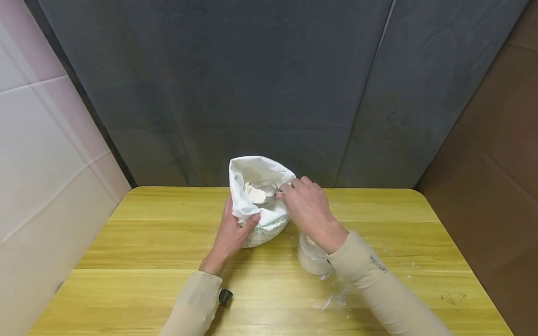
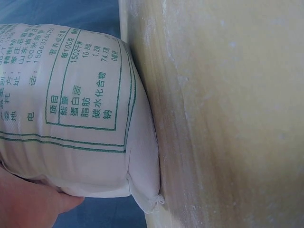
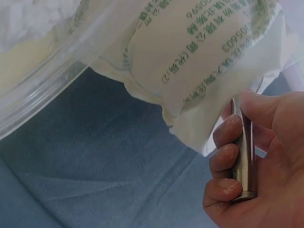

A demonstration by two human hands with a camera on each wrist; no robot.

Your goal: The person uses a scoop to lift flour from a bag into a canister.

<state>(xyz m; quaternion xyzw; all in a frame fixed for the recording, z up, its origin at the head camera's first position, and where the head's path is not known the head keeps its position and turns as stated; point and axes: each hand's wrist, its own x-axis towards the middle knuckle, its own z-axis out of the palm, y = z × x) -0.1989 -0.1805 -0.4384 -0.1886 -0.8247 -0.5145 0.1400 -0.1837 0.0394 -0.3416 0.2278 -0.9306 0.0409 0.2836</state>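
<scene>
A white flour bag (image 1: 273, 224) with green print stands with its mouth wide at the table's far side. My left hand (image 1: 233, 231) grips its left front edge, thumb over the folded rim. In the left wrist view that hand (image 2: 28, 202) lies against the bag's printed side (image 2: 85, 95). My right hand (image 1: 308, 205) holds a metal scoop (image 1: 269, 188) inside the bag's mouth, with a clump of white flour (image 1: 254, 193) in it. Fingers (image 3: 225, 156) curl round the scoop's handle (image 3: 244, 161) in the right wrist view.
A clear jar (image 1: 313, 261) of flour stands right of the bag, partly under my right forearm; its rim (image 3: 42, 90) crosses the right wrist view. Spilled flour (image 1: 336, 298) dusts the wooden table (image 1: 147, 242). A dark padded wall (image 1: 235, 84) rises behind the table.
</scene>
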